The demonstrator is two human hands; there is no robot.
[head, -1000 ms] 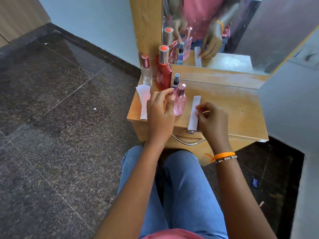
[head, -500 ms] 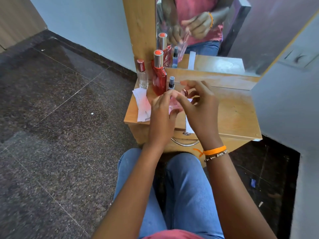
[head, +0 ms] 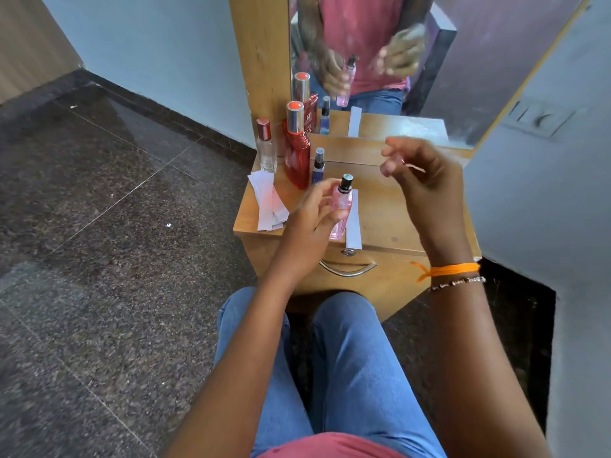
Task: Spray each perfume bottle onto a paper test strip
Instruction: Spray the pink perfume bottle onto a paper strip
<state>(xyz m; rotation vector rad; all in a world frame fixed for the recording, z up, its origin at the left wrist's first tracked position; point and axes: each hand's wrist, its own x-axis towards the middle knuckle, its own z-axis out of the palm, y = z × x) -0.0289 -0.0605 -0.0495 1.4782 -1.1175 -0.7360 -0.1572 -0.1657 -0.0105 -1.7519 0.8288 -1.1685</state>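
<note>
Item, far left on my wooden dresser top [head: 396, 219]: a clear bottle [head: 266, 150] with a dark red cap, upright near the back edge.

Item, in front of it: a loose pile of paper strips [head: 269, 203], overlapping one another at the dresser's left edge.

Item, just right of the clear bottle: a tall red bottle [head: 296, 153] with a silver collar and orange top, upright.

Item, beside the red one: a small blue spray bottle [head: 318, 166] with a dark nozzle, upright.

Item: my left hand [head: 307, 223], fingers curled round the pink perfume bottle [head: 341, 209], held above the dresser and tilted a little. Its black spray nozzle is bare, no cap on it; my forefinger reaches toward the nozzle but does not press it.

Item, just right of the pink bottle: a single white test strip [head: 353, 223], lying flat on the top, its near end at the front edge above the drawer handle [head: 347, 269].

Item: my right hand [head: 426, 183], raised over the dresser, well apart from the bottle, fingers curled with thumb and forefinger close together. It is blurred; I cannot tell whether it pinches anything. An orange thread [head: 453, 270] and a bead bracelet [head: 458, 281] sit on that wrist.

Item, behind all: a mirror [head: 396, 94] repeating the bottles and both hands.
</note>
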